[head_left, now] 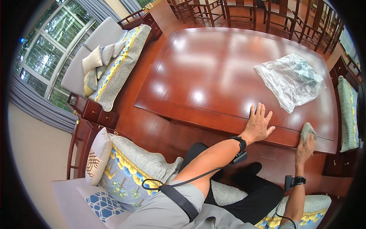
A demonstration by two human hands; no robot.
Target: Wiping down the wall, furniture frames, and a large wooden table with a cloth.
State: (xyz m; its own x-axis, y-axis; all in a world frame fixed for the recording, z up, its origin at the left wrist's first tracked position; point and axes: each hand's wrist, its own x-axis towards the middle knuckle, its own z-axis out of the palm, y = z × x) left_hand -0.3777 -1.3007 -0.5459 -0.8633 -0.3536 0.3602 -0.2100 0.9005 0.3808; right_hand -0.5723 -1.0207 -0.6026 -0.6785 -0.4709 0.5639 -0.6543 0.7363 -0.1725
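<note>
A large, glossy red-brown wooden table [183, 82] spreads out in front of me. My left hand [258, 123] rests flat near its close edge, fingers spread, holding nothing. Farther right, my right hand [306, 147] grips a crumpled grey-green cloth [308, 131] and presses it to the tabletop by the near right corner. Part of the cloth is hidden under the fingers. Beyond both hands, a crinkled clear plastic bag [291, 82] lies on the table's right half, with something greenish showing through it that I cannot make out.
A sofa with a patterned cover [122, 63] and several cushions stands at the left by the window. Wooden chairs [240, 11] line the far side. A covered seat [347, 114] is at the right. Beneath me is a sofa with a flowered cover [133, 168].
</note>
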